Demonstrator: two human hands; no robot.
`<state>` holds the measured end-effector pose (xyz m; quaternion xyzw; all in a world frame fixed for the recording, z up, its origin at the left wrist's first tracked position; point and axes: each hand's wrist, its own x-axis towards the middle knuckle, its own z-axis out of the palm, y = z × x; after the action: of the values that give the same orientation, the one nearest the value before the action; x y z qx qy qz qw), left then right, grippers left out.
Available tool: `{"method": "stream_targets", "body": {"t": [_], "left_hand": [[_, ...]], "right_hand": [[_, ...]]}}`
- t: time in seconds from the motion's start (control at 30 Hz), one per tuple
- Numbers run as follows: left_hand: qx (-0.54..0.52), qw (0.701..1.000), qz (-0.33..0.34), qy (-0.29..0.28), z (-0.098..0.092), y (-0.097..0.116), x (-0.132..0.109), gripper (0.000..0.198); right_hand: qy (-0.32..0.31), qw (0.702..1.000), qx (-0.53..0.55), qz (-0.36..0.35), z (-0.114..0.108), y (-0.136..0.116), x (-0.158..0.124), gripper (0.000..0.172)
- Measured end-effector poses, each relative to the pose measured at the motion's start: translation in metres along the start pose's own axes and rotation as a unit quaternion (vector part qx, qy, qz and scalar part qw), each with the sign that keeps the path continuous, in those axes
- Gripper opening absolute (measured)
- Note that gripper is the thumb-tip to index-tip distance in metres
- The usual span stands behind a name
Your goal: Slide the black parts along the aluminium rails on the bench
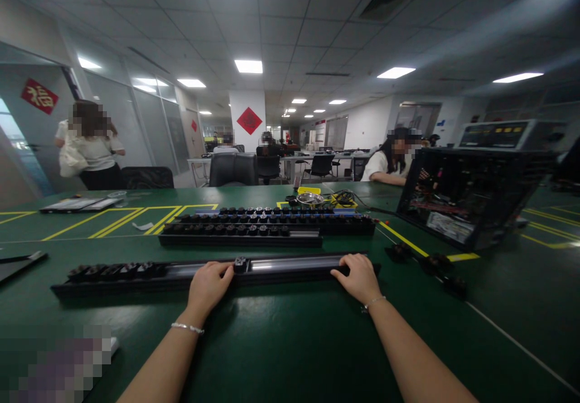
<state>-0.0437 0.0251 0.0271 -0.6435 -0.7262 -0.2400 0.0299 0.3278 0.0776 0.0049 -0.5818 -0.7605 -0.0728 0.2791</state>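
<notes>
A long black rail [290,264] with a shiny grey channel lies across the green table in front of me. Several small black parts [111,271] sit in a row at its left end, and a single black block [241,264] stands alone near its middle. My left hand [209,283] is curled over the rail just left of that block, thumb and fingertips close against the block's side. Toward the right end, my right hand [361,279] grips the rail, fingers over the far edge and thumb on the near side.
Behind lie more black rails [240,241] filled with similar parts. Loose black parts [439,264] rest at the right, before an open computer case [453,191]. A metal bowl [310,199] and cables stand farther back. One person sits beyond the case; another stands at the far left.
</notes>
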Motion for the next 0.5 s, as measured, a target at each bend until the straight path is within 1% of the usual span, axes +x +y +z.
{"method": "stream_targets", "body": {"t": [0.23, 0.5], "left_hand": [[0.003, 1.000, 0.024, -0.016, -0.0027, 0.0026, -0.0001, 0.037], [-0.001, 0.997, 0.078, -0.026, 0.0020, -0.0008, 0.0008, 0.037]], "right_hand": [[-0.006, 1.000, 0.007, 0.004, -0.0030, -0.0024, -0.0003, 0.027], [-0.005, 1.000, 0.012, 0.006, -0.0026, -0.0026, -0.0004, 0.027]]}}
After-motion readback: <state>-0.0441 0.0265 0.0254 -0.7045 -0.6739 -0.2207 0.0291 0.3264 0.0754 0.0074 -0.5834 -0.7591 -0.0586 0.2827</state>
